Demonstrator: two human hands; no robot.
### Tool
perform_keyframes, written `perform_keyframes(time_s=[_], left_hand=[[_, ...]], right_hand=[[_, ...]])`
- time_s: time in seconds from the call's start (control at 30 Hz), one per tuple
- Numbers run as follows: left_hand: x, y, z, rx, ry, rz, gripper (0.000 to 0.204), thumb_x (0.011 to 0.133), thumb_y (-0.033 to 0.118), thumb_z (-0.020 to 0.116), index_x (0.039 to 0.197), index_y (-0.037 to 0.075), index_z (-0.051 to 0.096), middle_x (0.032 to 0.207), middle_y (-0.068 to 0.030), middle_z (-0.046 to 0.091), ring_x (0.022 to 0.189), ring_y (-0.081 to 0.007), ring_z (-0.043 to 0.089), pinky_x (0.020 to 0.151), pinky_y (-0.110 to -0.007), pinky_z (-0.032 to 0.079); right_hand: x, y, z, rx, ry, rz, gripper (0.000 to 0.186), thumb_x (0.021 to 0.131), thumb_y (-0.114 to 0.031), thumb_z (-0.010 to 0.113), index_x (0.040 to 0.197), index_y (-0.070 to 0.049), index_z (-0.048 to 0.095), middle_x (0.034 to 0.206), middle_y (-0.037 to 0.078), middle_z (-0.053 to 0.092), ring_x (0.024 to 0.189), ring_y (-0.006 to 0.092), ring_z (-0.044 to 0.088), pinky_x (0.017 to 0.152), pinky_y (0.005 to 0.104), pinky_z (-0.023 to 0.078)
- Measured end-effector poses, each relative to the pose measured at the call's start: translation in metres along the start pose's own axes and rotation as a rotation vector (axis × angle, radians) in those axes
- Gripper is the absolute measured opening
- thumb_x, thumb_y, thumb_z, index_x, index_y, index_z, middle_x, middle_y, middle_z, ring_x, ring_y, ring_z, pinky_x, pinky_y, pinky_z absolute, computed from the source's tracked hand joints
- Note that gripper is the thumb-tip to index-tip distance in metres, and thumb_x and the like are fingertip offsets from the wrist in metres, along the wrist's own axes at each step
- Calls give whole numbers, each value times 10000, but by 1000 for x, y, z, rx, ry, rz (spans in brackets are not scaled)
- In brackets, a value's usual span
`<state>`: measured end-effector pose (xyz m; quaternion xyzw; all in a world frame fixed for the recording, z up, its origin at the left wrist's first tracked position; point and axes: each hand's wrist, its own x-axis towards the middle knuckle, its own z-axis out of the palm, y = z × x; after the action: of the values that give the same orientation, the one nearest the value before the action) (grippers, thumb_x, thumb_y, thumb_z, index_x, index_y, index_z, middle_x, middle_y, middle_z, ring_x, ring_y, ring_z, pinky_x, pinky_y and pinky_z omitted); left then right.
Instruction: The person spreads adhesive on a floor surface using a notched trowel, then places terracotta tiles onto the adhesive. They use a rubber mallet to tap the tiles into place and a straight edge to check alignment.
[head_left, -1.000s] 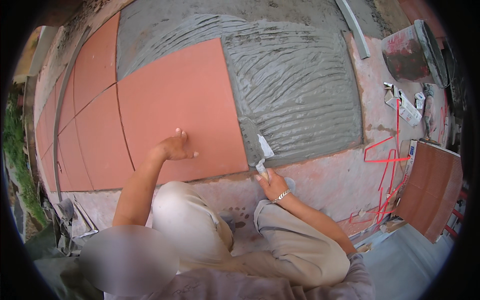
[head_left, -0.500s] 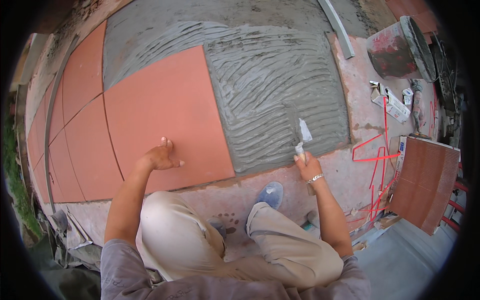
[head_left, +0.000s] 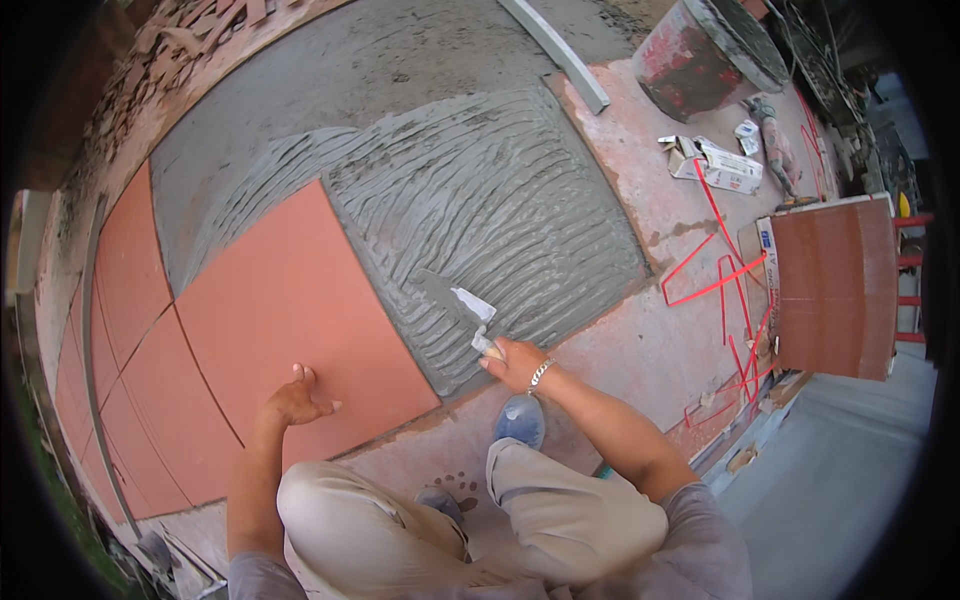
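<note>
At the lower left of the frame, the left hand (head_left: 292,400) is spread over a large red tile (head_left: 290,290), holding nothing; whether the fingertips press on it cannot be told. At lower centre, well apart from it, the right hand (head_left: 520,366) is closed round the handle of a trowel (head_left: 474,304), whose blade lies over ridged mortar (head_left: 480,190) just beside the tile's right edge. Extent of the work: red tiles cover the left side, crossed by a long metal strip (head_left: 88,340); the combed mortar at centre is uncovered, and the grey bed (head_left: 330,80) toward the top carries neither ridges nor tile. The covering is thus judged partial. Containers: a mortar-smeared bucket (head_left: 690,70) leans at upper right, its contents hidden; below it lies a white carton (head_left: 730,168), torn open at its left end, contents not discernible. At right, a tile stack (head_left: 838,290) has white cardboard along its left edge.
</note>
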<state>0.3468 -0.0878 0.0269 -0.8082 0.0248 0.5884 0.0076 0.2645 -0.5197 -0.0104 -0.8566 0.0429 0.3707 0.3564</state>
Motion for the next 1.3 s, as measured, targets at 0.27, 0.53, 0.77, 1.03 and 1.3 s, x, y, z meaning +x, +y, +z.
perform_keyframes(time_s=[0.27,0.53,0.77,1.03,1.3], left_hand=[[0,0,1,14,15,19,1163,848,663,670,1606,-48,146,1678,-297,73,1457,-421,400,1204,-422,363],[-1,-3,0,41,-4,57,1135,872,714,602,1598,-36,156,1660,-313,146,1468,-426,383,1209,-433,350],[7,-11,-8,62,-61,76,1119,870,722,600,1587,-22,171,1596,-315,328,1465,-416,398,1204,-429,355],[11,-13,-8,90,-92,74,1184,842,744,616,1599,-19,119,1629,-318,241,1471,-420,387,1208,-438,344],[10,-6,-13,-5,-133,74,1258,819,712,678,1589,-93,93,1653,-365,-3,1469,-461,361,1209,-426,352]], right_hand=[[-18,88,-53,155,506,318,550,943,-495,625,1100,32,633,1049,309,695,1019,470,661,887,500,514],[-28,93,-41,309,814,536,592,976,-508,562,1167,50,602,1114,335,672,1029,514,639,925,530,495],[-7,63,-29,1446,1026,485,297,1014,-224,616,1154,24,532,988,169,659,805,271,711,678,417,612],[68,49,-33,1587,1094,435,342,1030,-233,621,1197,20,464,928,135,646,724,255,714,582,391,597],[144,-5,-71,1634,1023,431,437,1020,-299,646,1241,1,420,1010,155,610,833,330,715,676,504,645]])
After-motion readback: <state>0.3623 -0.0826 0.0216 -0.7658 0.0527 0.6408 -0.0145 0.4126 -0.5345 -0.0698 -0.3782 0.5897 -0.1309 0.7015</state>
